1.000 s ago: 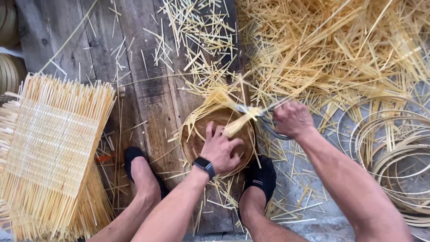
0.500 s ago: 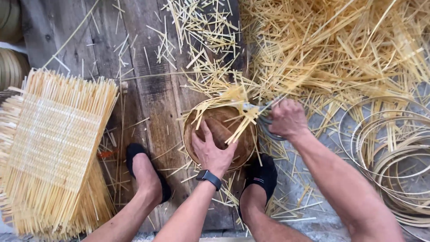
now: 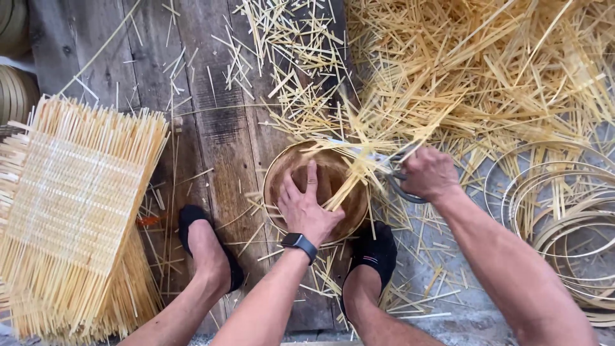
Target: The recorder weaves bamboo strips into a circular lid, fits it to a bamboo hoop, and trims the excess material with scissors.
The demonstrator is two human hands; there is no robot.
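Far left: I am seeing coiled bamboo hoops [image 3: 14, 96] peeking in at the frame edge, lying apart from the work.
Woven mats: a stack of square bamboo mats [image 3: 73, 211] with loose fringe ends is lying on the wooden planks [image 3: 211, 128], just beside my left foot [image 3: 208, 247].
Left hand: my left hand [image 3: 307, 205] is pressing flat, fingers spread, into the round basket [image 3: 282, 176] — it is holding the basket down, not gripping anything. A dark watch [image 3: 298, 243] is sitting on that wrist.
Basket: it is resting on the planks between my two feet, its woven strips [image 3: 349, 173] sticking out over the far right rim.
Right hand: my right hand [image 3: 428, 173] is closing around the handles of the scissors [image 3: 387, 163], fingers curled tight; the blades are lying across the protruding strips at the rim. I cannot tell how far the blades are parted.
Progress: I am judging the trimming to be partly done — the near and left rim is looking clean, while a bunch of long ends at the far right is waiting to be cut.
Offcuts: a big heap of cut strips [image 3: 487, 70] is covering the floor beyond the basket.
Far right: thin bamboo rings [image 3: 564, 218] are lying in a loose nest beside my right forearm.
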